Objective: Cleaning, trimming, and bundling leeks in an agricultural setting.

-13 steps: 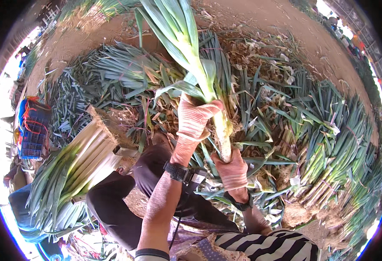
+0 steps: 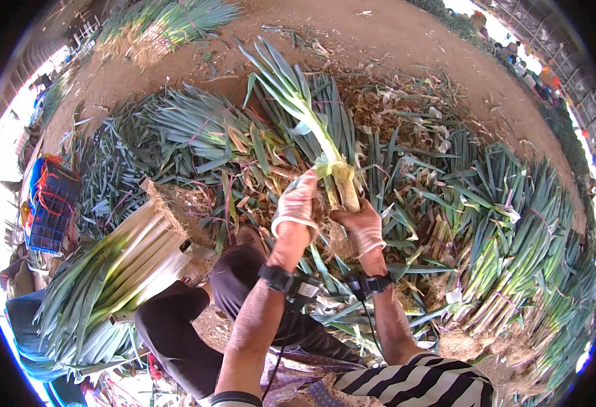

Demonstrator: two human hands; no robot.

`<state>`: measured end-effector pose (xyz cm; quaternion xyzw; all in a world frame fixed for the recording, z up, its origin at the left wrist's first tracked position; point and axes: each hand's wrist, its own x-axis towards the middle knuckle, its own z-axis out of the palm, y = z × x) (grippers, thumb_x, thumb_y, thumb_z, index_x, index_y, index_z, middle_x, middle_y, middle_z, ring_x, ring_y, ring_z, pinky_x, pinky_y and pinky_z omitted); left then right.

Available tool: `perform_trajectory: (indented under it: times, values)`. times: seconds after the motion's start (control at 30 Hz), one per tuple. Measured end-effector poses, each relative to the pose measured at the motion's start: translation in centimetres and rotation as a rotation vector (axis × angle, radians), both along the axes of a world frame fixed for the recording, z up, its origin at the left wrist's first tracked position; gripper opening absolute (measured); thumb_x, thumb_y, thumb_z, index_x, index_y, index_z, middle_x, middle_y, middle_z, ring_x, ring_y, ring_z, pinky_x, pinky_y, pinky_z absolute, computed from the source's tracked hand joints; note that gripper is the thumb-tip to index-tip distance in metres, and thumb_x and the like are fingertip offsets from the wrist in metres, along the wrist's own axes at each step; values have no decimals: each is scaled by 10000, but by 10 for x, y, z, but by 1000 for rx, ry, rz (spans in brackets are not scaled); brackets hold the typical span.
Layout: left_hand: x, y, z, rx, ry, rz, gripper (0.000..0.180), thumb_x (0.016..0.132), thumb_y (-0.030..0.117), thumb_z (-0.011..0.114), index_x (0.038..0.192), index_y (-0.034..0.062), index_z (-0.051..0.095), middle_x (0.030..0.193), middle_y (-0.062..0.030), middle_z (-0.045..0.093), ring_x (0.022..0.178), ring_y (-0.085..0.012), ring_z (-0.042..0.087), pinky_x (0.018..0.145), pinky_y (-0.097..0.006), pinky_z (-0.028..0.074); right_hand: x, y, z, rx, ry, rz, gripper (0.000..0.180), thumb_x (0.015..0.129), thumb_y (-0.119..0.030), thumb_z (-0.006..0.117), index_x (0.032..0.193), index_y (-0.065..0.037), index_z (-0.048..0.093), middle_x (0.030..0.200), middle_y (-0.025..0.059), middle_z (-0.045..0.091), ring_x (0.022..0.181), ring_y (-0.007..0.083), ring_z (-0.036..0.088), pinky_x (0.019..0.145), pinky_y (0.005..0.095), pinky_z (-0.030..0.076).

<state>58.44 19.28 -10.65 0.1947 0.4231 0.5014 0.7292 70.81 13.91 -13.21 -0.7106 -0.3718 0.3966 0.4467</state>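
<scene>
Both gloved hands, left hand and right hand, are clamped on one leek, probably half-peeled, beside a cleaned bundle and big untrimmed piles.

Single head view, steeply down, close over leeks

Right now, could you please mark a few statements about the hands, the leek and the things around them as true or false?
1. Both hands wear gloves: left hand, right hand. True.
2. The leek lies flat on the ground. False: both hands hold it up.
3. A blue crate stands at the left. True.
4. The trimmed bundle lies at the right. False: it lies at the left.
</scene>
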Motion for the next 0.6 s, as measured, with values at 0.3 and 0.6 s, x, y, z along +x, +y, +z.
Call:
perform_trajectory:
  times: [0.3,0.6]
  values:
    - [-21,19,0,35,-56,-69,318,803,295,729,972,51,613,724,-39,618,537,-139,569,454,-269,482,23,-99,15,206,1195,359,427,831,-317,624,1054,35,532,562,1,428,387,105,362,359,247,296]
    - [-20,10,7,453,-534,-213,437,729,161,783,1102,49,586,918,-49,649,815,-202,638,748,-364,534,6,-136,15,74,1849,430,461,857,-356,594,1054,57,536,546,7,433,318,73,260,284,248,227]
